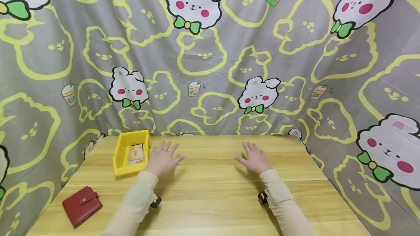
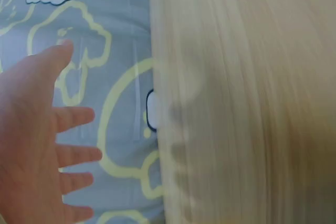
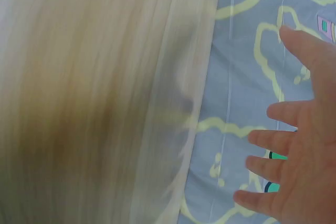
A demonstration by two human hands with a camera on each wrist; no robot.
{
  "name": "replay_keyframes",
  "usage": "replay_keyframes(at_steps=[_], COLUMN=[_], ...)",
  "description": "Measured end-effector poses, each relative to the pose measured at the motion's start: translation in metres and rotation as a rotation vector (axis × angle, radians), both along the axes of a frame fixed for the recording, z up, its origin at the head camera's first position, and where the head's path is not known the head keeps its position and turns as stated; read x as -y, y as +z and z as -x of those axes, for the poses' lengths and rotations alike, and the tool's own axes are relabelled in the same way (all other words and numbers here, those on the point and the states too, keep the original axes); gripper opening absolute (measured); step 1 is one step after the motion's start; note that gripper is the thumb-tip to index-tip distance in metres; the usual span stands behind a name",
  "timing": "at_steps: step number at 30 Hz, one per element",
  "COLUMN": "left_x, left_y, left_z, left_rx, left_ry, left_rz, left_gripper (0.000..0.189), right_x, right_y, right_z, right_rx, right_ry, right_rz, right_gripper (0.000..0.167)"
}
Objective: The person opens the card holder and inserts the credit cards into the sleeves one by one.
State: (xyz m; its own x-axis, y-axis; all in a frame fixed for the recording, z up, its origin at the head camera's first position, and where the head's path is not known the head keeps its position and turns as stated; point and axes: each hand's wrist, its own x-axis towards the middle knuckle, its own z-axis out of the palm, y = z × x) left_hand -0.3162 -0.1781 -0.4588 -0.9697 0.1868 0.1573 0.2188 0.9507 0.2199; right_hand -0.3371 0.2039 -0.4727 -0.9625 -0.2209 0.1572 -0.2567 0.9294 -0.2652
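Note:
My left hand (image 1: 162,160) hovers over the table with its fingers spread, just right of a yellow plastic bin (image 1: 119,152). Inside that bin lie some small cards (image 1: 136,153), a tan one on top. On the other side, my right hand (image 1: 254,158) is also held above the wood with fingers spread and holds nothing. Both wrist views show the palms bare: the left palm (image 2: 26,145) and the right palm (image 3: 310,166). A dark red wallet (image 1: 82,205) with a snapped strap lies near the table's left edge, left of my left forearm.
The light wooden table (image 1: 210,192) reaches back to a grey curtain (image 1: 210,112) printed with rabbits, which also hangs along both sides. A small black device (image 1: 155,201) sits at my left wrist, another black device (image 1: 262,197) at my right.

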Motion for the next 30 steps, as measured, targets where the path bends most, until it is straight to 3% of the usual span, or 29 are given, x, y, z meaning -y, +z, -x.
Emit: replay_keyframes(at_steps=[5, 12, 17, 30], left_x=[0.022, 0.055, 0.074, 0.126], left_y=[0.006, 0.01, 0.008, 0.005], left_z=[-0.01, -0.027, -0.038, -0.079], left_rx=[-0.1, -0.22, -0.257, -0.334], left_ry=[-0.038, -0.008, 0.02, 0.134], left_rz=[-0.033, -0.155, -0.197, -0.145], left_gripper=[0.061, 0.045, 0.038, 0.037], right_x=[0.017, 0.045, 0.066, 0.106], right_y=[0.003, -0.003, -0.005, -0.005], right_z=[0.0, 0.0, -0.005, -0.018], right_rx=[-0.057, -0.122, -0.134, -0.125], right_ry=[0.031, 0.079, 0.124, 0.235], right_rz=[0.049, 0.111, 0.156, 0.14], right_gripper=[0.08, 0.072, 0.062, 0.059])
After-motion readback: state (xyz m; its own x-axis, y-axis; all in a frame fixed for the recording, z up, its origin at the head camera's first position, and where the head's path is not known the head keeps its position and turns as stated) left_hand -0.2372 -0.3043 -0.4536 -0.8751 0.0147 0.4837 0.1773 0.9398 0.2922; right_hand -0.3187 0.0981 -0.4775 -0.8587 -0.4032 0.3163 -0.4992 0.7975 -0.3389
